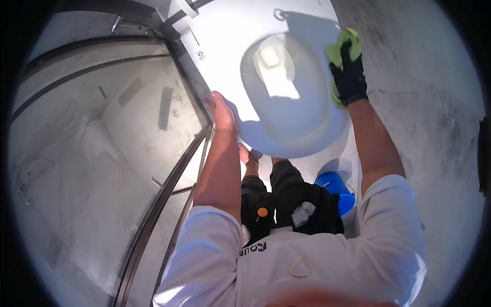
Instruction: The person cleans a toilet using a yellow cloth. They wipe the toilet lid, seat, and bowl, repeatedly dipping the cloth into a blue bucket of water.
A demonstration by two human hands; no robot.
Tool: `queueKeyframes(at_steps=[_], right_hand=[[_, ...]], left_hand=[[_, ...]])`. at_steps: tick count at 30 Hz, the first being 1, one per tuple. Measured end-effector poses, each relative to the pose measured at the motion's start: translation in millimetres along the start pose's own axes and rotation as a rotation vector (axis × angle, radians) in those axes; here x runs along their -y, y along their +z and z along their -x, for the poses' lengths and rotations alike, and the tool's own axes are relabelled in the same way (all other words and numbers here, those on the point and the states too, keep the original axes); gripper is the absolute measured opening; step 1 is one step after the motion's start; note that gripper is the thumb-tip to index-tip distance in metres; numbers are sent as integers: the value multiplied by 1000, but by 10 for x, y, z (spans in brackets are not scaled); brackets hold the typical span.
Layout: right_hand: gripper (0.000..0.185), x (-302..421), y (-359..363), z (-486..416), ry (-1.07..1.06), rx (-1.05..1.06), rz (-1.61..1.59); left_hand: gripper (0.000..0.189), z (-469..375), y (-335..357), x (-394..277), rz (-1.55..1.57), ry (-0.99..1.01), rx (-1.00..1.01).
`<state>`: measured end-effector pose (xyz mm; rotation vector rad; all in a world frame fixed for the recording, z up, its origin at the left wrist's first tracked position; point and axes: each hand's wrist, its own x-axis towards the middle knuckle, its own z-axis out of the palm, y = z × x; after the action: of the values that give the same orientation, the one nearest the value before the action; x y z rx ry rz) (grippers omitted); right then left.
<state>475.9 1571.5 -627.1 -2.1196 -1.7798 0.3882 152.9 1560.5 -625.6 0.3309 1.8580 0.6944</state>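
Note:
A white toilet [295, 149] with an oval bowl opening stands before me, partly in sunlight; a pale lump, possibly water or light, shows inside the bowl. My right hand [351, 73], in a black glove, presses a green cloth [351, 38] against the right outer edge of the toilet. Part of the cloth hangs down beneath the palm. My left hand [222, 113], bare, rests along the left edge of the toilet, its fingers pointing away from me. The underside of that hand is hidden.
A blue bucket [333, 184] stands on the floor beside my right leg. To the left runs a dark metal frame [163, 184] with a glass panel around a shower area. A grey, stained wall [414, 115] rises on the right. My bare feet are below the toilet's near edge.

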Motion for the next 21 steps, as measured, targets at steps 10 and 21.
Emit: queueKeyframes(at_steps=[10, 21], right_hand=[[74, 811, 195, 2178, 2, 121, 220], [75, 2414, 874, 1784, 73, 164, 103]], left_hand=[[78, 112, -243, -10, 114, -73, 141], [76, 206, -1346, 691, 119, -13, 65]])
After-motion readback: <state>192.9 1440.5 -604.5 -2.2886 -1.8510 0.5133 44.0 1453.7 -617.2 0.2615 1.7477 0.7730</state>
